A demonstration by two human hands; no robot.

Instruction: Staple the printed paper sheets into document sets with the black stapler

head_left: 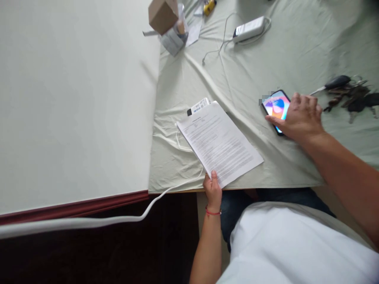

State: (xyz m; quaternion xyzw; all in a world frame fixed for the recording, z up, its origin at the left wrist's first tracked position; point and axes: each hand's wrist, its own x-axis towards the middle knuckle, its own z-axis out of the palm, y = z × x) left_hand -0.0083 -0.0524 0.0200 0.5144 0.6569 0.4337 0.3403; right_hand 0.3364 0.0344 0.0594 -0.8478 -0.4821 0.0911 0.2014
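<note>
My left hand (212, 191) pinches the near corner of a sheaf of printed paper (219, 144) at the front edge of the cloth, thumb on top. The paper slants away from me and partly covers a white device with a printed label (199, 107). On the right, my right hand (304, 116) grips a smartphone (277, 105) from above. The thumb reaches across the phone's lower part, and the other fingers curl at its right side. The phone's screen is lit with a colourful picture; its lower right part is hidden by the hand.
Keys with a black fob (337, 81) lie right of the phone. A white power adapter (250, 29) with a thin cable sits farther back. At the far edge are a cardboard box (163, 15) and a yellow object (209, 7). A white cable (118, 222) crosses the front left.
</note>
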